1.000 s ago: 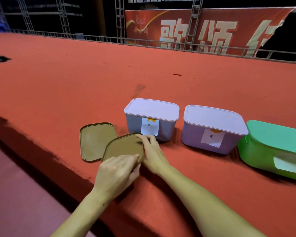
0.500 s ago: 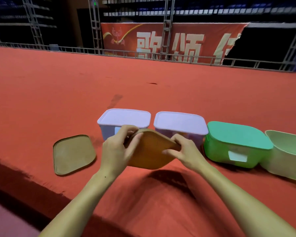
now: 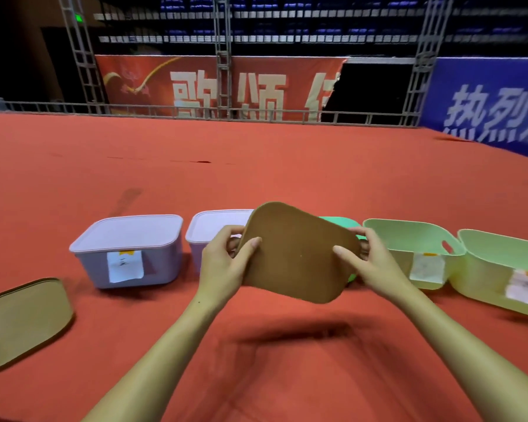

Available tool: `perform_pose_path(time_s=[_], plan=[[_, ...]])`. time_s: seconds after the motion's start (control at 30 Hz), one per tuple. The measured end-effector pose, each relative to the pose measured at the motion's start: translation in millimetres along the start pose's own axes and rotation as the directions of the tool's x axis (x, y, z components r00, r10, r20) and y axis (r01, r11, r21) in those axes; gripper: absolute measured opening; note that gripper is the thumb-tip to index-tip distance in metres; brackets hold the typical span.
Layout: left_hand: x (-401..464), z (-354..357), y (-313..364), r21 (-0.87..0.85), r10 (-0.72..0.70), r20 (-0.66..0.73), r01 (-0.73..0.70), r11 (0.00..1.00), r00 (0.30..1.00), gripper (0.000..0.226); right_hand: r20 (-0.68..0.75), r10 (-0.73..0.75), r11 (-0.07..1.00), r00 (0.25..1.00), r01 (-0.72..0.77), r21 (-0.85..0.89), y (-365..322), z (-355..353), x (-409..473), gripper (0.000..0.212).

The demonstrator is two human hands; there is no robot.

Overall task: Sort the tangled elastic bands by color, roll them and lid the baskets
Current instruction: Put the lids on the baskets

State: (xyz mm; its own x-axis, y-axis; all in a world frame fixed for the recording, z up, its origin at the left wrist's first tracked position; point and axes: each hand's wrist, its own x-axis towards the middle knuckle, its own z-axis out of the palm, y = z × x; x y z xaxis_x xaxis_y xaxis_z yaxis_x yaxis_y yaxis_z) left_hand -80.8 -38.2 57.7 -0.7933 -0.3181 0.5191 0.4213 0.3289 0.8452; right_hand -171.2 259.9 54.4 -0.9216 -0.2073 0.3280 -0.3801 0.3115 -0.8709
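I hold a brown lid up in the air, tilted, with both hands. My left hand grips its left edge and my right hand grips its right edge. Behind it stands a row of baskets on the red carpet. Two lilac baskets carry lids. A green lidded basket is mostly hidden behind the lid I hold. Two pale green baskets at the right stand without lids. No elastic bands show.
A second brown lid lies flat on the carpet at the far left. The red carpeted platform stretches far back to a metal rail and banners. Its front edge runs at the lower left.
Both hands lifted the brown lid off the carpet and carried it to the right along the row. My view swung right, bringing the two pale green baskets into sight.
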Motion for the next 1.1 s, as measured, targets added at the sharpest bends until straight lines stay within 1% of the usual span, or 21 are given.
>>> perform_pose_path(time_s=[0.03, 0.1, 0.13, 0.17, 0.23, 0.3, 0.33, 0.4, 0.47, 0.5, 0.6, 0.67, 0.8, 0.87, 1.0, 1.1], plan=[[1.6, 14.2, 2.2, -0.021, -0.006, -0.007, 0.006, 1.000, 1.000, 0.012, -0.011, 0.043, 0.999, 0.999, -0.043, 0.009, 7.2, -10.8, -3.2, 0.052], [4.7, 42.0, 4.3, -0.043, -0.004, -0.005, 0.004, 0.999, 1.000, 0.012, -0.032, 0.098, 0.995, 0.995, -0.096, 0.040, 20.5, -29.9, -9.0, 0.075], [6.9, 55.8, 4.9, -0.042, -0.003, -0.001, 0.003, 0.999, 1.000, 0.012, -0.056, 0.118, 0.991, 0.992, -0.114, 0.065, 25.5, -38.3, -11.7, 0.084], [9.3, 68.8, 5.4, -0.036, -0.007, 0.003, 0.007, 0.999, 1.000, 0.013, -0.094, 0.137, 0.988, 0.986, -0.129, 0.087, 30.5, -46.4, -13.2, 0.087], [14.2, 94.4, 4.7, -0.019, -0.027, 0.023, 0.027, 0.999, 0.999, 0.020, -0.189, 0.171, 0.980, 0.967, -0.147, 0.136, 38.0, -63.6, -14.3, 0.082], [20.0, 119.8, 4.0, 0.059, -0.021, 0.057, 0.018, 0.998, 0.998, 0.037, -0.312, 0.208, 0.975, 0.927, -0.168, 0.148, 47.1, -81.2, -10.6, 0.074], [22.5, 133.0, 3.9, 0.115, -0.001, 0.082, -0.009, 0.993, 0.997, 0.045, -0.376, 0.215, 0.975, 0.901, -0.179, 0.128, 51.6, -90.1, -7.6, 0.073], [25.9, 161.3, 6.3, 0.174, 0.039, 0.133, -0.062, 0.983, 0.990, 0.052, -0.472, 0.206, 0.975, 0.857, -0.222, 0.023, 57.7, -108.4, -1.5, 0.067], [30.2, 189.8, 10.0, 0.187, 0.061, 0.127, -0.084, 0.979, 0.990, 0.053, -0.515, 0.176, 0.966, 0.839, -0.247, -0.071, 60.5, -126.3, 4.7, 0.049], [32.7, 203.1, 12.2, 0.205, 0.060, 0.109, -0.082, 0.975, 0.992, 0.052, -0.518, 0.160, 0.962, 0.840, -0.250, -0.108, 62.5, -134.4, 7.3, 0.042], [42.1, 239.0, 16.8, 0.312, 0.048, 0.083, -0.071, 0.947, 0.995, 0.049, -0.533, 0.133, 0.946, 0.836, -0.268, -0.184, 67.1, -156.1, 15.8, 0.035], [48.2, 258.9, 18.9, 0.392, 0.049, 0.092, -0.081, 0.917, 0.995, 0.048, -0.549, 0.119, 0.928, 0.827, -0.289, -0.234, 72.9, -170.9, 24.2, 0.035], [62.9, 289.2, 15.3, 0.506, 0.032, 0.155, -0.107, 0.856, 0.987, 0.045, -0.495, 0.108, 0.887, 0.862, -0.308, -0.344, 83.7, -199.4, 48.2, 0.042], [70.9, 300.5, 10.1, 0.522, 0.001, 0.181, -0.097, 0.847, 0.983, 0.045, -0.457, 0.126, 0.870, 0.881, -0.319, -0.375, 90.1, -209.5, 61.0, 0.045], [86.3, 319.1, -2.3, 0.523, -0.074, 0.238, -0.064, 0.850, 0.969, 0.035, -0.374, 0.152, 0.845, 0.915, -0.316, -0.432, 103.1, -219.4, 84.6, 0.048], [94.9, 331.1, -14.4, 0.504, -0.108, 0.287, -0.054, 0.862, 0.952, 0.039, -0.335, 0.191, 0.819, 0.922, -0.338, -0.463, 118.6, -221.9, 100.3, 0.052]])
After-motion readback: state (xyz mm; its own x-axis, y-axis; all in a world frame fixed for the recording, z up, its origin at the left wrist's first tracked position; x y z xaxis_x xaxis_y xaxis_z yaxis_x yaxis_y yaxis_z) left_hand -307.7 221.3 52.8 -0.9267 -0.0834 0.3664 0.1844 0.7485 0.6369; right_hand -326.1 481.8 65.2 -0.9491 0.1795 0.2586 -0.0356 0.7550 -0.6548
